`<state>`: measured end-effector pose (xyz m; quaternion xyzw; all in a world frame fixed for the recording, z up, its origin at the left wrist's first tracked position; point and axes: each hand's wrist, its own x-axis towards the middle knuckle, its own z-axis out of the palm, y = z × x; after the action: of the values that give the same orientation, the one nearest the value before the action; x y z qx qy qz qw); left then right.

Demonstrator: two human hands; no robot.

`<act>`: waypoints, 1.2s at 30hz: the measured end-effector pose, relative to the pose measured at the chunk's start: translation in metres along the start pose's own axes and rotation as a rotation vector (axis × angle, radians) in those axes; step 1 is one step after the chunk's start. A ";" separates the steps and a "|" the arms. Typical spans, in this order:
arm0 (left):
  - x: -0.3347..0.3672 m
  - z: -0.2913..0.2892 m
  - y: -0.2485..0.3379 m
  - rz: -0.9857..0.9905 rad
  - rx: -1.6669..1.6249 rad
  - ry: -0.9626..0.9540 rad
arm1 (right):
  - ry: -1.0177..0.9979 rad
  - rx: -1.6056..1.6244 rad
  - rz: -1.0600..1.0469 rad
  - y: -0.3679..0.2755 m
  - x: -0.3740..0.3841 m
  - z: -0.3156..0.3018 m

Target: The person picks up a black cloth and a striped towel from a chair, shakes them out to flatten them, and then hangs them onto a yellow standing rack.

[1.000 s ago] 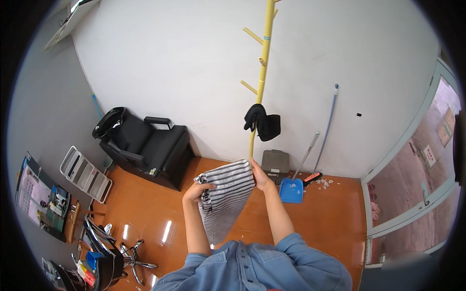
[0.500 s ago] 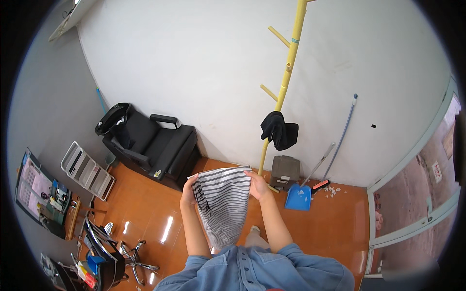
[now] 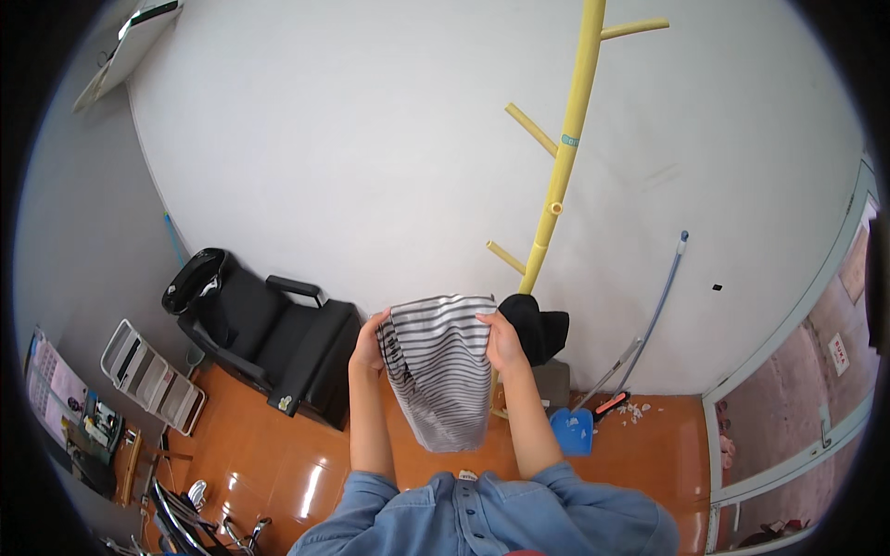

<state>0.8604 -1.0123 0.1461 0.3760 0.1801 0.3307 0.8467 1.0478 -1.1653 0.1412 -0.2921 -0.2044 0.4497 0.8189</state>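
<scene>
A folded cloth with dark and white stripes (image 3: 439, 371) hangs in front of me, its lower end narrowing and bunched. My left hand (image 3: 369, 341) grips its upper left corner, the fingers partly hidden behind the fabric. At the upper right corner, my right hand (image 3: 501, 339) pinches the edge. Just beyond my right hand, a black cloth item (image 3: 538, 332) hangs from the yellow coat stand (image 3: 567, 139), whose pegs stick out to both sides.
A black salon wash chair (image 3: 278, 334) stands by the wall at the left, near a white rack (image 3: 153, 375). To the right are a blue dustpan (image 3: 572, 432), a long-handled broom (image 3: 658, 306) and white scraps. A glass door (image 3: 788, 417) stands at far right.
Both hands have raised the striped cloth and hold it farther out from my body. My view has tilted upward, showing more of the coat stand.
</scene>
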 end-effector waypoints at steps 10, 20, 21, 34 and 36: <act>0.122 0.039 0.059 0.108 0.211 -0.135 | -0.209 -0.093 -0.113 -0.052 0.098 0.022; 0.173 0.086 0.065 0.112 0.249 -0.229 | -0.144 -0.147 -0.202 -0.076 0.129 0.009; 0.176 0.094 0.061 0.106 0.263 -0.255 | -0.117 -0.148 -0.229 -0.080 0.127 0.003; 0.197 0.175 0.002 -0.032 0.736 -0.298 | 0.163 -0.711 -0.242 -0.100 0.058 -0.042; 0.195 0.182 0.002 -0.080 0.774 -0.417 | 0.170 -0.806 -0.258 -0.101 0.051 -0.046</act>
<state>1.1002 -0.9700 0.2556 0.7169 0.1303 0.1226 0.6738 1.1637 -1.1776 0.1773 -0.5966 -0.3303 0.2024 0.7028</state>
